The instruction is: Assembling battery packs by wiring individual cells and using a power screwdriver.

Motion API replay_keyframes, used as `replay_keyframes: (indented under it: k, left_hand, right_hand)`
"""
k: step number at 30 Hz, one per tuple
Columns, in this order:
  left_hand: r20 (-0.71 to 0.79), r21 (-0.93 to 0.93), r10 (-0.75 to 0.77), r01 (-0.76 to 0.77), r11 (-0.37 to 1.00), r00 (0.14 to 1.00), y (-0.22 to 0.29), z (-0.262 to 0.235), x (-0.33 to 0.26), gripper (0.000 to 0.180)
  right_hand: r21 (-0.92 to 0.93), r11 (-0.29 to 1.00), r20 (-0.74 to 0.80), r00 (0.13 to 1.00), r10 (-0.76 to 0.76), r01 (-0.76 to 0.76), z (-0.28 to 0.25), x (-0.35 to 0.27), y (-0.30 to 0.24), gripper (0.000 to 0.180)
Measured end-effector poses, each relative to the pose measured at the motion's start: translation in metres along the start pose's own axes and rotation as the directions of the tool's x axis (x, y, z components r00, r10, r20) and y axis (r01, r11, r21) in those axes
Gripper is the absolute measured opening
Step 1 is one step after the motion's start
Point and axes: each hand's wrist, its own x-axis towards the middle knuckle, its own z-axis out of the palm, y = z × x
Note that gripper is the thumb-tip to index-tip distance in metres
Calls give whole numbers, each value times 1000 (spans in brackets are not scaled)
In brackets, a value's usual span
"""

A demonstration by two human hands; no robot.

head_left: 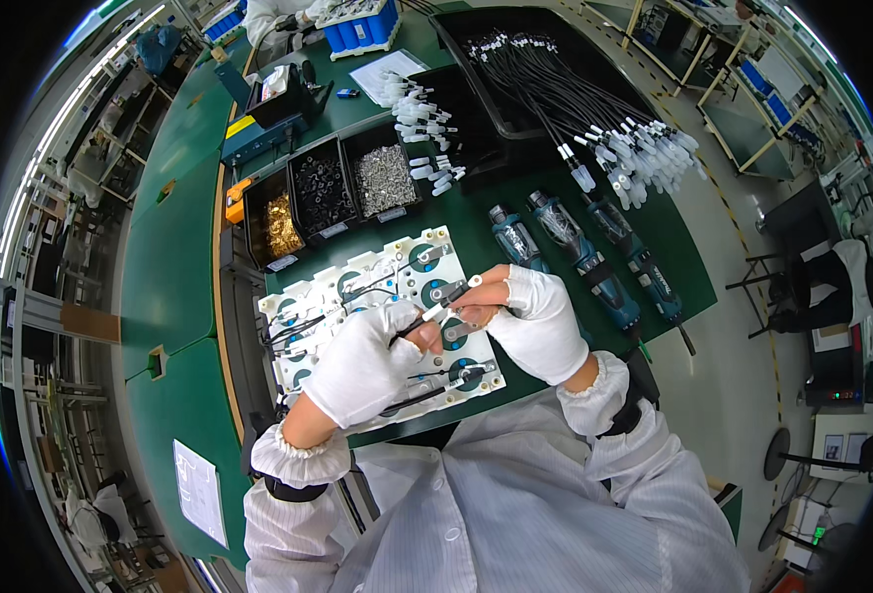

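Near the centre of the frame, above a stiff white plate (480, 348), two hands in thin, matte white fabric gloves with uncovered fingertips meet around a slim black cable (407, 330). The left hand (362, 361), at centre-left, pinches the smooth, round cable between thumb and fingers. The right hand (540, 321), just right of centre, has its fingertips closed on the cable's end, where a small grey metal piece (446, 294) and a short, smooth white cap (475, 281) show; exactly how these join cannot be told. Beneath, the plate is moulded with round openings, some ringed in blue, and carries flat grey metal tabs and more thin black leads. Upper left of centre, black plastic bins (348, 176) hold shiny gold-coloured bits (281, 229), dull black bits (322, 188) and bright silvery bits (384, 180), all heaped loosely. At upper right of centre, a deep, round-cornered black tray (530, 20) holds a fanned bundle of flexible cables (580, 89) with frosted, translucent tips. Below it, three cylindrical teal-and-black power drivers (584, 259) lie slantwise on the smooth green worktop (678, 232). Along the lower edge spreads a creased, finely striped white smock (555, 504), its cuffs gathered at the wrists.
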Motion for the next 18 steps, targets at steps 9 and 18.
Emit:
replay_keyframes:
  k: [9, 18]
  left_hand:
    - [12, -22, -2, 2, 1000, 1000, -2, 2, 0, 26]
    - [-38, -6, 21, -21, 1000, 999, -7, 2, 0, 26]
  right_hand:
    - [41, 999, -15, 1000, 19, -19, 2, 1, 4, 14]
    - [-23, 999, 111, 994, -20, 22, -5, 4, -4, 12]
